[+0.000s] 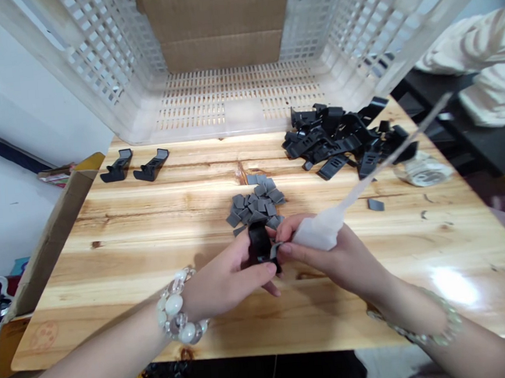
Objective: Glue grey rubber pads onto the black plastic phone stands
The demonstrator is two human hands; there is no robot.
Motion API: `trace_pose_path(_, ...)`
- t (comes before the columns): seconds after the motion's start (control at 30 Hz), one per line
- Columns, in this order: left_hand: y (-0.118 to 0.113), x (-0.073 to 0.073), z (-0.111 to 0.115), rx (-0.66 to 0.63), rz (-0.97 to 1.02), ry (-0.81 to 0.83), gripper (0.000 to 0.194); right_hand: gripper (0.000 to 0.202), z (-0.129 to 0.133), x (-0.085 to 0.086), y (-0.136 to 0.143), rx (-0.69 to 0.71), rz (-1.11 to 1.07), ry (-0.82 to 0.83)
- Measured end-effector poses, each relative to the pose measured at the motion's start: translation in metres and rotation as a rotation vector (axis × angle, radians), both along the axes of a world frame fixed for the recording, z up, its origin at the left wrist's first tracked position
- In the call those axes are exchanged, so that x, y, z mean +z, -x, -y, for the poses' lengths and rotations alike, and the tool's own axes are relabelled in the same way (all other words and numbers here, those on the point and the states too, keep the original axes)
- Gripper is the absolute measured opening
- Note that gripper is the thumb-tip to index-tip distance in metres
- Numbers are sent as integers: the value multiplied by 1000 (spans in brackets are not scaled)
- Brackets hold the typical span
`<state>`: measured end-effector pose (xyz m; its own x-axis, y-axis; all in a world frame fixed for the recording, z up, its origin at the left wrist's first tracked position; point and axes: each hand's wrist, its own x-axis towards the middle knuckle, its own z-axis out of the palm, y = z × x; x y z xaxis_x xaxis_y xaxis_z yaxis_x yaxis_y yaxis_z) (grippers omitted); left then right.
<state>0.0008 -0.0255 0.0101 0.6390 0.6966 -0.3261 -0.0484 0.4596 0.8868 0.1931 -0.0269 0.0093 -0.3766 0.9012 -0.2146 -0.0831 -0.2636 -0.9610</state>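
Note:
My left hand is closed around a black plastic bracket above the front middle of the table. At the bracket's right side, the thumb and finger of my right hand pinch a small grey pad, which meets the bracket. Also in my right hand is a soft-looking white thing with a long thin tail reaching up to the right; its kind is unclear. A loose pile of square grey pads lies just beyond my hands.
A white plastic crate with cardboard inside stands at the back. Black brackets are heaped at right, near a clear tape roll and a lone grey pad. Two brackets lie at left on the wooden table.

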Motion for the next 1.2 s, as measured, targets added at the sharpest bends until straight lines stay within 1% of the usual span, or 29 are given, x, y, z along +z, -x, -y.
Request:
trace_pose_path(0.07, 1, 1, 0, -59, -1, -13, 37, 12, 1, 2, 1, 0, 64, 3)
trace_pose_path(0.17, 1, 2, 0, -117, -20, -64, 35, 13, 2, 4, 2, 40, 133, -10)
trace_pose_path(0.27, 1, 2, -1, -130, -25, -64, 22, 12, 3, 3, 2, 67, 210, -46)
trace_pose_path(0.33, 0, 2, -1, -124, -25, -38, 15, 12, 3, 3, 2, 91, 217, -49)
trace_pose_path(0.37, 0, 2, -1, -117, -23, -25, 15, 12, 3, 2, 2, 95, 206, -42)
trace_pose_path(0.53, 0, 2, 1, -97, -28, 12, 20, 13, 5, 2, 4, 60, 124, 10)
trace_pose_path(0.63, -1, 1, 2, -87, -32, 1, 20, 14, 6, -1, 5, 49, 134, 14)
trace_pose_path(0.77, -2, 1, 3, -77, -46, -14, 28, 12, 8, -7, 6, 17, 176, -17)
trace_pose_path(0.87, -4, -1, 4, -44, -70, -16, 29, 13, 9, -11, 7, 4, 197, -34)
trace_pose_path(0.97, -6, -4, 5, 0, -27, 51, 29, 22, 8, -9, 7, -56, 182, -14)
trace_pose_path(1.13, -6, -6, 0, 83, 134, 199, 24, 52, -1, 2, 0, -146, 36, 24)
trace_pose_path(1.2, -4, -5, -3, 119, 161, 227, 22, 53, -5, 6, -7, -177, 50, 4)
